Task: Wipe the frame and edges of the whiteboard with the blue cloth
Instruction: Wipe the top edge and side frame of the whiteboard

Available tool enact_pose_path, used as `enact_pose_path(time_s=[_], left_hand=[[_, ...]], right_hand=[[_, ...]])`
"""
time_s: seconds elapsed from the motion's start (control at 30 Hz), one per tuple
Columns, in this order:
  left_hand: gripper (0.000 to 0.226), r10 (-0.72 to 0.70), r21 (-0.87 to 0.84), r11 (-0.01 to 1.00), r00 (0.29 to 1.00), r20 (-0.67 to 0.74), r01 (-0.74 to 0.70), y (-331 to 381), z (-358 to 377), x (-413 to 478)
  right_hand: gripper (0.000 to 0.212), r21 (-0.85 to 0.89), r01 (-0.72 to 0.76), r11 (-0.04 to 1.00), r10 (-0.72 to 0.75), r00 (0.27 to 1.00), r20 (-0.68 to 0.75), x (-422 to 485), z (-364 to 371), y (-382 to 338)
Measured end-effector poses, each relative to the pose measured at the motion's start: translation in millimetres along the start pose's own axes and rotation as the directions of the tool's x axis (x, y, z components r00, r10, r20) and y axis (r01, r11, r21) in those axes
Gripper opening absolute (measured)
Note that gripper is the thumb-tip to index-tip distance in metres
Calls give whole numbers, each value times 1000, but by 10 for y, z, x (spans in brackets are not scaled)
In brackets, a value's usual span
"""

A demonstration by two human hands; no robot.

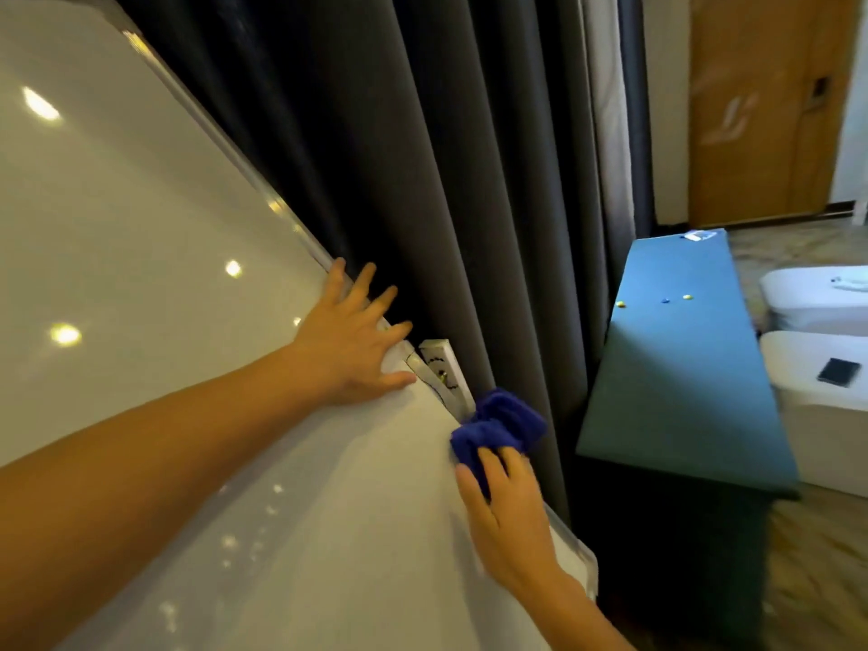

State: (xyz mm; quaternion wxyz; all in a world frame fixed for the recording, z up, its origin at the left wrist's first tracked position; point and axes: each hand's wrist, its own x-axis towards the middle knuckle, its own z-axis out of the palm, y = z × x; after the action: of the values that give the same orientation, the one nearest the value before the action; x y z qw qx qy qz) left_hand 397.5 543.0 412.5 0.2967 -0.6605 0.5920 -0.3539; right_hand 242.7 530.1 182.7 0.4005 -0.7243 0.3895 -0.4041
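The whiteboard (141, 256) fills the left of the head view, its glossy face reflecting ceiling lights. Its silver frame (225, 148) runs diagonally from upper left to lower right. My left hand (352, 340) lies flat on the board at the frame, fingers spread, holding nothing. My right hand (509, 514) grips the bunched blue cloth (500, 427) and presses it against the frame's right edge, just below a white bracket (444, 368) on the board's side.
Dark grey curtains (422, 180) hang directly behind the board's edge. A teal table (681, 368) with small coloured bits stands to the right. White chairs (817, 378), one bearing a black phone (838, 371), sit beyond it. A wooden door (761, 110) is at back.
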Motion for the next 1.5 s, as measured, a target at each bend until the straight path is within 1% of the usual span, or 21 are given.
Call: enact_pose_path(time_s=[0.07, 0.17, 0.2, 0.27, 0.3, 0.37, 0.43, 0.53, 0.6, 0.67, 0.77, 0.87, 0.93, 1.03, 1.07, 1.2, 1.3, 1.33, 1.4, 1.47, 1.5], left_hand=[[91, 21, 11, 1000, 999, 30, -21, 195, 7, 61], [92, 53, 20, 998, 998, 41, -54, 396, -5, 126], [90, 57, 6, 998, 998, 29, -58, 438, -11, 151], [89, 40, -24, 999, 999, 18, -39, 490, -21, 187], [89, 26, -25, 999, 1000, 13, -25, 511, -19, 207], [88, 10, -16, 1000, 1000, -11, -10, 539, 5, 227], [87, 9, -21, 1000, 999, -47, -10, 521, 53, 213], [86, 24, -35, 999, 994, -103, -28, 459, 158, 179], [87, 27, -25, 999, 992, -126, -31, 426, 218, 174], [89, 29, -21, 999, 992, -122, -31, 413, 239, 173], [92, 11, -35, 999, 995, -98, -14, 404, 262, 165], [94, 21, -22, 999, 994, -105, -23, 377, 272, 127], [94, 41, -16, 999, 992, -123, -43, 351, 280, 127], [95, 48, -12, 999, 990, -131, -50, 308, 297, 145], [95, 50, -12, 999, 989, -138, -52, 305, 304, 158], [101, 55, -17, 998, 992, -113, -57, 291, 334, 193], [104, 58, -18, 998, 992, -110, -60, 284, 357, 207], [103, 69, -20, 997, 991, -111, -71, 287, 359, 200], [100, 79, -31, 996, 990, -120, -83, 306, 387, 202], [101, 80, -32, 996, 989, -128, -85, 310, 369, 200], [101, 79, -30, 996, 988, -136, -84, 306, 346, 204]], right_hand=[[26, 186, -32, 982, 49, 995, -86, 147, -23, 113], [9, 370, -32, 929, 90, 986, -142, 421, 12, 137], [14, 414, -53, 909, 125, 981, -149, 495, 38, 143], [43, 421, -187, 888, 241, 967, -78, 628, 150, 171], [63, 329, -247, 911, 280, 959, -54, 682, 223, 184], [91, 102, -232, 967, 238, 970, -51, 665, 376, 262], [95, 46, -214, 976, 216, 976, -38, 538, 419, 505], [87, -2, -410, 912, 409, 912, 28, 280, 356, 1125], [82, -7, -511, 860, 509, 854, 108, 224, 361, 1243], [84, 85, -461, 883, 452, 886, 107, 310, 482, 958], [100, 230, -253, 940, 238, 967, 89, 477, 715, 352], [96, 203, -51, 978, 28, 993, 112, 426, 746, 334], [94, 110, -92, 990, 80, 990, 115, 258, 684, 723], [90, 37, -376, 926, 369, 921, 122, 45, 635, 1183], [90, 53, -395, 917, 386, 913, 136, 34, 653, 1164], [92, 198, -143, 970, 114, 982, 150, 242, 825, 549], [84, 241, 30, 970, -55, 994, 98, 281, 872, 437], [82, 246, 12, 969, -40, 993, 109, 233, 856, 564], [77, 165, -201, 966, 181, 975, 129, 106, 844, 1046], [64, 22, -492, 870, 483, 862, 156, -12, 820, 1542], [57, 37, -597, 801, 583, 793, 177, -31, 803, 1680]])
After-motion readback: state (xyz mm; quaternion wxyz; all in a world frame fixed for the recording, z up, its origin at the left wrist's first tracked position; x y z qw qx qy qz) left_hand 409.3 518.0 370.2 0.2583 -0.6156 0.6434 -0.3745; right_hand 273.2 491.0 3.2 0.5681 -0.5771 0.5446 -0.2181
